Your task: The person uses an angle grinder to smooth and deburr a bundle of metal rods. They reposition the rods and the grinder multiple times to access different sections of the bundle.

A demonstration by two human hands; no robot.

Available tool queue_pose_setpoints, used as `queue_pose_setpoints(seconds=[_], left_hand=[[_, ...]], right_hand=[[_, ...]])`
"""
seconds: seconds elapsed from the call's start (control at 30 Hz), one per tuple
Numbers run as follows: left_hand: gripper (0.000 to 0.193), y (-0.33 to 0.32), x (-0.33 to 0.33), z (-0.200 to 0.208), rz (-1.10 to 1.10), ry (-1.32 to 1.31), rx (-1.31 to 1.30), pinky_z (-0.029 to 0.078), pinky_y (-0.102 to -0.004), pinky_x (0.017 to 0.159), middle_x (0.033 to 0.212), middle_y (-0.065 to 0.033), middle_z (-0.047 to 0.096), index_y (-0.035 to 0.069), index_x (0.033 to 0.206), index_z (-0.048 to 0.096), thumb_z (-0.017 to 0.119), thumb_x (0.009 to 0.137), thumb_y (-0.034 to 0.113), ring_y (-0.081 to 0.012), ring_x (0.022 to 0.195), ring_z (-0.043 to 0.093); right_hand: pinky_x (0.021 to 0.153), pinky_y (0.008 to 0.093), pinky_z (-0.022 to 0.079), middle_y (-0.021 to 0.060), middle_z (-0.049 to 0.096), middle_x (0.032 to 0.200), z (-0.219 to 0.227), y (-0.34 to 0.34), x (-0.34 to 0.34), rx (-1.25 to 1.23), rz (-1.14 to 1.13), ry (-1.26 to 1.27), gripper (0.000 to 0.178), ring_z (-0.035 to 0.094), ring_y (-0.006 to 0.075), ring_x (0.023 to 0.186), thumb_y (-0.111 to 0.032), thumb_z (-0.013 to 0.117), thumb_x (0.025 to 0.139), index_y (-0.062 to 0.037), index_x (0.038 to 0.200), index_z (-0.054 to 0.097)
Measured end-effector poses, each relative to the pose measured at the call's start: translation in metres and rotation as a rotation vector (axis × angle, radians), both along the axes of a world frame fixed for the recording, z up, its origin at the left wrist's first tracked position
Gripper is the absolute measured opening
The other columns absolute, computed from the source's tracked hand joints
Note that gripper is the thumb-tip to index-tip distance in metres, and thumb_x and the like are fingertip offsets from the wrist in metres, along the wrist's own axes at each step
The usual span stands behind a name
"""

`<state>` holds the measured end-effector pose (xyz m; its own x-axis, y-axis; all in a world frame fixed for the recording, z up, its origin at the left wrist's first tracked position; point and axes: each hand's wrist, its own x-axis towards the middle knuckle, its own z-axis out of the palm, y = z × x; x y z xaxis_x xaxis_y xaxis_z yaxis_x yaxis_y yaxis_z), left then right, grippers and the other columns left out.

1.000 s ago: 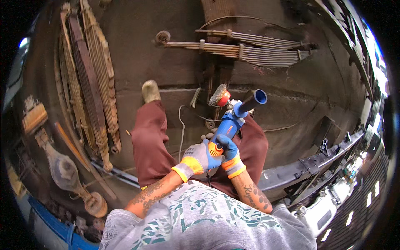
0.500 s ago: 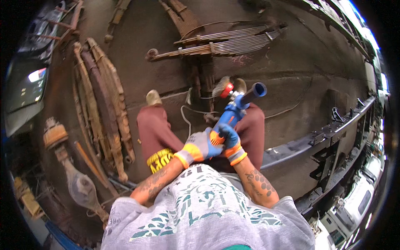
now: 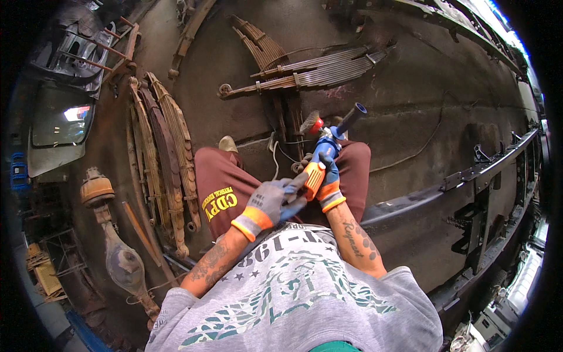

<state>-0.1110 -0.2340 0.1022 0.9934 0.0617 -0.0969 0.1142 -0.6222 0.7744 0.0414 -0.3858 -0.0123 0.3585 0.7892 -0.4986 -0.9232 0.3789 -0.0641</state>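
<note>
An angle grinder (image 3: 316, 173) with a blue body and orange rear housing tilts up between my knees. My right hand (image 3: 329, 179), in a grey, blue and orange glove, is wrapped round its body. My left hand (image 3: 272, 202), in a matching glove, is at the rear end of the orange housing, fingers stretched and apart; whether they touch it I cannot tell. A wire cup brush (image 3: 309, 122) with a red collar sits on the grinder's head. The blue side handle (image 3: 352, 119) points away to the right.
Stacked leaf springs (image 3: 319, 70) lie on the floor ahead, with more rusty leaf springs (image 3: 167, 158) to the left. An axle housing (image 3: 124, 264) lies at the lower left. A dark metal frame rail (image 3: 492, 161) runs along the right. A pale cable (image 3: 275, 155) trails near my feet.
My left hand has loosened from the grinder and drawn back to its rear end. My right hand keeps its hold. The brush and side handle have shifted slightly left and up in view.
</note>
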Motion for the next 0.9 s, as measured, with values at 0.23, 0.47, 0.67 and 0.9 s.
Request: queue_pose_setpoints(seconds=[0.23, 0.47, 0.67, 0.9], left_hand=[[0.052, -0.022, -0.025, 0.029, -0.1, -0.042, 0.023, 0.055, -0.0485, 0.074, 0.1, -0.0208, 0.064, 0.027, 0.147, 0.061, 0.068, 0.097, 0.036, -0.0402, 0.087, 0.067], [0.05, -0.024, -0.037, 0.039, -0.01, -0.091, 0.095, 0.052, -0.0511, 0.08, 0.103, -0.0181, 0.062, 0.023, 0.141, 0.066, 0.072, 0.093, 0.034, -0.0398, 0.092, 0.065], [0.054, -0.017, -0.036, 0.027, -0.01, -0.212, 0.03, 0.053, -0.051, 0.08, 0.099, -0.0159, 0.064, 0.026, 0.145, 0.062, 0.072, 0.092, 0.032, -0.0388, 0.093, 0.066], [0.074, -0.034, -0.062, 0.03, 0.083, -0.138, -0.044, 0.052, -0.0509, 0.1, 0.134, -0.0227, 0.059, 0.019, 0.158, 0.046, 0.074, 0.092, 0.037, -0.0444, 0.114, 0.063]], right_hand=[[0.096, 0.0459, 0.059, 0.0168, 0.074, 0.114, 0.019, -0.017, -0.003, -0.037, 0.084, -0.286, 0.04, 0.072, 0.0303, 0.105, -0.032, 0.069, 0.096, -0.0016, 0.122, 0.068], [0.095, 0.0456, 0.059, 0.0114, 0.075, 0.116, -0.011, -0.022, 0.004, -0.314, -0.102, -0.444, 0.031, 0.072, 0.0294, 0.105, -0.029, 0.066, 0.097, -0.0076, 0.119, 0.07], [0.078, 0.0399, 0.061, 0.009, 0.074, 0.094, 0.053, -0.005, -0.001, -0.37, 0.009, -0.503, 0.046, 0.073, 0.0266, 0.084, -0.046, 0.07, 0.092, -0.0055, 0.114, 0.069], [0.078, 0.0463, 0.064, 0.0118, 0.076, 0.099, 0.052, -0.016, 0.008, -0.291, 0.147, -0.421, 0.055, 0.075, 0.0281, 0.087, -0.06, 0.071, 0.088, -0.0088, 0.109, 0.069]])
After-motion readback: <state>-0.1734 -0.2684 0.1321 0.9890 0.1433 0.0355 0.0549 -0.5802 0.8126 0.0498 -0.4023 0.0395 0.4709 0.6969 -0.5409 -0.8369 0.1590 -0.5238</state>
